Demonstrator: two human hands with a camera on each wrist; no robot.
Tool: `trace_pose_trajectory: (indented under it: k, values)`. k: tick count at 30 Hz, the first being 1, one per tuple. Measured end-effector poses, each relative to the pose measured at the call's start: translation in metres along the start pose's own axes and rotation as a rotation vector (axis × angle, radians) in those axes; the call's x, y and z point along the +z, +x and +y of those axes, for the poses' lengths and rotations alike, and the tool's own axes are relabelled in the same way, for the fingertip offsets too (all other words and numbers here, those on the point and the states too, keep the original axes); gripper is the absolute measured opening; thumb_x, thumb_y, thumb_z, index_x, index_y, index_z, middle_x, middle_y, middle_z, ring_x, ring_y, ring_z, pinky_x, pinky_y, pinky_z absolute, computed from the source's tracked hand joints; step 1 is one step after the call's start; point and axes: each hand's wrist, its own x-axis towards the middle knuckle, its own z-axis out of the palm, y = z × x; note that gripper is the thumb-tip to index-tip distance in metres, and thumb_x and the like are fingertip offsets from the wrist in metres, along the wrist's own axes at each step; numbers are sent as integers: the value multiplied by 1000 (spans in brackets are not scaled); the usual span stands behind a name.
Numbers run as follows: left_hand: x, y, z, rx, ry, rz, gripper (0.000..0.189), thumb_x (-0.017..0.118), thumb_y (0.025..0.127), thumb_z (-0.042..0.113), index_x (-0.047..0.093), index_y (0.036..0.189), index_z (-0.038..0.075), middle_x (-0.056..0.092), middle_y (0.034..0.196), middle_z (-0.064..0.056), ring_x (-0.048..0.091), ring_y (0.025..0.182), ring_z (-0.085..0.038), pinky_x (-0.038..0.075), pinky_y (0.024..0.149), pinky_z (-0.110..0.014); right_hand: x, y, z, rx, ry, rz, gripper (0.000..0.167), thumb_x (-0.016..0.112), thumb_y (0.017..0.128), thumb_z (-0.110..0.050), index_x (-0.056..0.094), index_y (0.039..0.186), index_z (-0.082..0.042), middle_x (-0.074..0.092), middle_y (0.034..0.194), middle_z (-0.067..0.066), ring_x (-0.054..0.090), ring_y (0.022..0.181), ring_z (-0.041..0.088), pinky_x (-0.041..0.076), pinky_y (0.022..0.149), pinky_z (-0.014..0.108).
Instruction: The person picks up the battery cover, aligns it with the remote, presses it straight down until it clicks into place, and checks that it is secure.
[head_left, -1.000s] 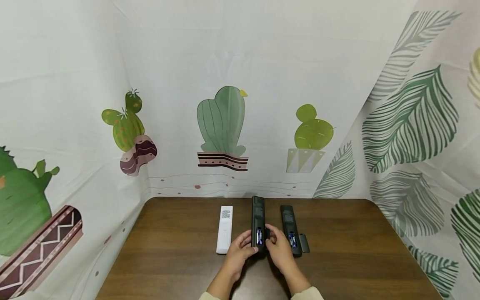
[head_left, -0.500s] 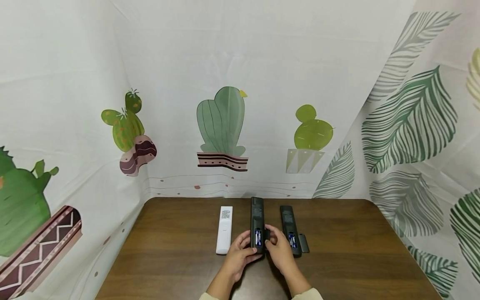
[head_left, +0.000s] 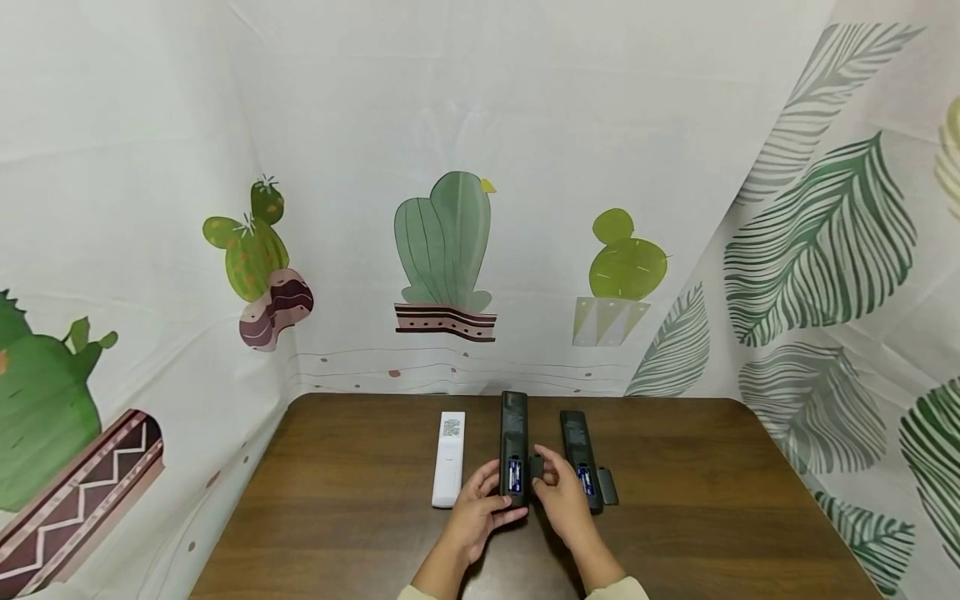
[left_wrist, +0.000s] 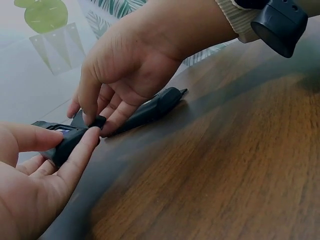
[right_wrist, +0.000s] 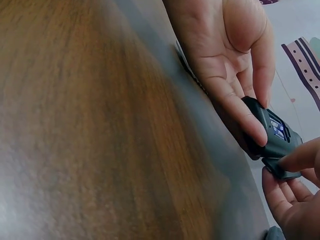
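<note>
A black remote control [head_left: 513, 429] is held by its near end in my left hand [head_left: 475, 512], thumb on top and fingers beneath. Its battery compartment [head_left: 515, 476] faces up, uncovered, with blue batteries inside. My right hand [head_left: 564, 500] pinches a small black battery cover [head_left: 536, 467] just right of that remote. In the right wrist view the cover [right_wrist: 280, 169] sits close beside the remote's edge; whether they touch I cannot tell. Right of my hands lies a second black remote [head_left: 579, 450], back up, batteries showing, with its loose cover [head_left: 608, 487] beside it.
To the left a white remote control [head_left: 449, 458] lies on the brown wooden table [head_left: 337, 500]. A white cloth printed with cacti and leaves [head_left: 540, 167] hangs behind the table and along its sides.
The right hand's cover has shifted slightly away from the held remote, and more of it shows. The left hand keeps its grip on the remote. Other things stay put.
</note>
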Motion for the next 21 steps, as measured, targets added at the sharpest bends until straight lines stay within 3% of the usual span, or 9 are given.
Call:
trace_pose_trajectory:
  k: [6,14,21]
  values:
    - [-1,0,0,7,-3,-4,74,52,87,-12,25,155,-1,42,152,-26,63,117,-34,56,96,-55,-3,1,-4,-1,34,3,50,65,91,-1,60,138,-16,62,124,20,61,107,28,50,87,35]
    - [-2,-1,0,-1,-6,5,74,53,86,-12,26,155,0,46,149,-23,63,115,-31,57,94,-53,-4,0,-12,23,112,0,45,65,93,-3,61,136,-15,60,127,20,60,110,26,50,85,22]
    - [-2,-2,0,7,-7,-9,75,54,86,-10,26,154,-1,47,148,-24,64,115,-30,57,95,-53,-3,-2,-18,-6,145,-10,39,67,92,-5,65,130,-14,63,117,16,62,100,18,53,81,20]
